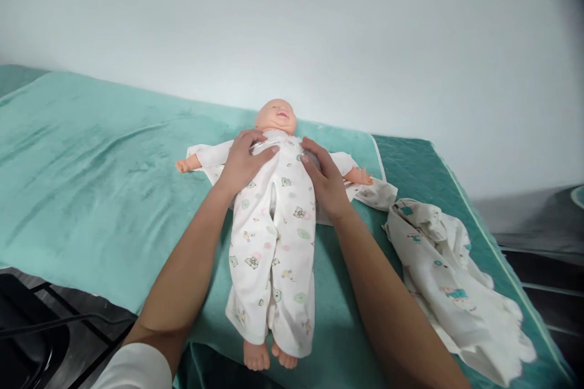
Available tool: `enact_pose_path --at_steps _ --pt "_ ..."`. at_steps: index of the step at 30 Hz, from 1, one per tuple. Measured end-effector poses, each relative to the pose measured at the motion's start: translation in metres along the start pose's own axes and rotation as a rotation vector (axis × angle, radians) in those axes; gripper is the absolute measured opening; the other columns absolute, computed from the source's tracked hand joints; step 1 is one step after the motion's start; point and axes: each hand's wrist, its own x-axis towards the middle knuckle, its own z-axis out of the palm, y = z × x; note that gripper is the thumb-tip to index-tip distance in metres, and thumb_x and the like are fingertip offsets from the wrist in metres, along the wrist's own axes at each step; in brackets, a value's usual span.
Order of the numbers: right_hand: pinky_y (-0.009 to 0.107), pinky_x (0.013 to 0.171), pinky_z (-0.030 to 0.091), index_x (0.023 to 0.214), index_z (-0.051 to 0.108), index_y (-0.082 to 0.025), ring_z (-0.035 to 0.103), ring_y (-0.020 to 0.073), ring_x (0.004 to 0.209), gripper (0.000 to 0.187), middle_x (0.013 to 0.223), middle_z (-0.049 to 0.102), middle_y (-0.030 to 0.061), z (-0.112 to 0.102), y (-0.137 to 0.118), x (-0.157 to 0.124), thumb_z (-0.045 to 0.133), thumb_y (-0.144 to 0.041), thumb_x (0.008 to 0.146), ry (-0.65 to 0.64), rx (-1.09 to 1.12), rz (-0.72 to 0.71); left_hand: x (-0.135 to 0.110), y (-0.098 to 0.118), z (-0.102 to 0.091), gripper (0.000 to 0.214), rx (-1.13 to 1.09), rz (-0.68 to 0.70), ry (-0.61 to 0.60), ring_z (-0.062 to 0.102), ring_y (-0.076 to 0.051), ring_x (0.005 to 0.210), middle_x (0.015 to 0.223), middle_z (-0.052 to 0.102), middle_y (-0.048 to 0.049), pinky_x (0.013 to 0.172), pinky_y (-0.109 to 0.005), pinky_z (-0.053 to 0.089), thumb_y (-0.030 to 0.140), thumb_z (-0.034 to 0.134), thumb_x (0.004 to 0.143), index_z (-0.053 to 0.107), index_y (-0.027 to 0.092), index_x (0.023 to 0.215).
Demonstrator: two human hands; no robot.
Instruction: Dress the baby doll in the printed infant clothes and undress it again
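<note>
A baby doll [276, 114] lies on its back, arms spread and head toward the wall. White printed baby trousers [274, 225] cover its legs and reach up to its chest; both bare feet stick out below. Over its arms is a white top [212, 155], spread out under the body. My left hand [249, 161] rests on the upper left of the trousers, thumb and fingers apart. Against the upper right side lies my right hand [323, 176], thumb and forefinger apart, other fingertips partly hidden.
Teal padded cloth [91, 152] covers the bed, which stands against a white wall [292, 24]. On the right lies a crumpled white printed cloth [451, 285]. A black chair-like object [27, 328] and a dark cable are at lower left.
</note>
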Motion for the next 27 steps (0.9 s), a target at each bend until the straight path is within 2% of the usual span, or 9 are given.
enact_pose_path --at_steps 5,9,12,15,18,20,22,24,27 --pt "0.049 0.120 0.040 0.118 0.064 -0.029 0.051 0.0266 0.141 0.038 0.153 0.055 0.0049 0.012 -0.018 0.021 0.067 -0.057 0.092 -0.110 0.052 -0.041 -0.003 0.005 0.002 0.015 0.155 0.123 0.021 0.057 -0.023 0.124 0.128 0.065 -0.0066 0.107 -0.039 0.046 0.033 0.067 0.093 0.056 0.023 0.089" --pt "0.051 0.116 0.042 0.097 0.061 -0.028 0.050 0.0278 0.138 0.031 0.149 0.056 0.0034 0.014 -0.026 0.027 0.068 -0.058 0.091 -0.131 -0.013 -0.097 -0.006 0.003 0.002 0.024 0.320 0.283 0.021 0.058 -0.023 0.103 0.100 0.066 -0.0050 0.095 -0.040 0.045 0.038 0.061 0.098 0.052 0.023 0.081" --pt "0.052 0.115 0.040 0.079 0.058 -0.025 0.050 0.0293 0.134 0.036 0.138 0.060 0.0050 0.009 -0.030 0.018 0.063 -0.057 0.095 -0.108 -0.105 -0.160 -0.007 0.002 0.001 0.032 0.401 0.328 0.013 0.057 -0.023 0.091 0.086 0.063 -0.0041 0.086 -0.040 0.043 0.047 0.054 0.102 0.053 0.023 0.080" --pt "0.051 0.110 0.042 0.070 0.058 -0.024 0.054 0.0288 0.122 0.040 0.125 0.063 0.0069 -0.003 -0.032 -0.001 0.062 -0.055 0.095 -0.070 -0.151 -0.187 -0.008 0.002 -0.001 0.040 0.438 0.340 0.013 0.057 -0.023 0.087 0.080 0.063 -0.0034 0.084 -0.039 0.041 0.056 0.055 0.100 0.052 0.023 0.076" --pt "0.044 0.095 0.047 0.064 0.056 -0.024 0.058 0.0250 0.100 0.043 0.099 0.064 0.0058 -0.017 -0.028 -0.024 0.063 -0.053 0.095 0.035 -0.102 -0.193 -0.010 0.002 -0.004 0.044 0.433 0.346 0.009 0.059 -0.022 0.085 0.077 0.063 -0.0027 0.084 -0.038 0.042 0.060 0.057 0.097 0.052 0.023 0.073" --pt "0.038 0.078 0.045 0.059 0.047 -0.023 0.053 0.0204 0.081 0.050 0.080 0.056 0.0025 -0.025 -0.022 -0.037 0.062 -0.053 0.096 0.058 -0.019 -0.139 -0.011 0.001 -0.004 0.045 0.431 0.340 0.009 0.059 -0.022 0.084 0.076 0.063 -0.0024 0.084 -0.038 0.042 0.061 0.059 0.096 0.052 0.023 0.073" --pt "0.033 0.064 0.036 0.059 0.043 -0.022 0.042 0.0160 0.067 0.052 0.068 0.044 -0.0013 -0.029 -0.016 -0.044 0.063 -0.054 0.095 -0.002 0.033 -0.039 -0.011 0.000 -0.004 0.044 0.418 0.328 0.013 0.060 -0.022 0.084 0.076 0.062 -0.0020 0.084 -0.038 0.043 0.060 0.060 0.096 0.053 0.023 0.073" --pt "0.030 0.060 0.029 0.062 0.046 -0.022 0.034 0.0136 0.063 0.049 0.064 0.036 -0.0038 -0.031 -0.011 -0.047 0.067 -0.055 0.092 -0.096 0.029 0.058 -0.010 -0.001 -0.003 0.043 0.377 0.309 0.028 0.059 -0.021 0.082 0.075 0.062 -0.0016 0.082 -0.037 0.044 0.058 0.062 0.095 0.053 0.023 0.072" --pt "0.028 0.058 0.026 0.065 0.046 -0.022 0.031 0.0121 0.063 0.048 0.064 0.035 -0.0053 -0.030 -0.009 -0.045 0.073 -0.056 0.086 -0.196 0.034 0.138 -0.009 -0.002 -0.001 0.042 0.296 0.285 0.064 0.056 -0.019 0.077 0.073 0.060 -0.0005 0.075 -0.035 0.043 0.052 0.066 0.095 0.050 0.022 0.069"
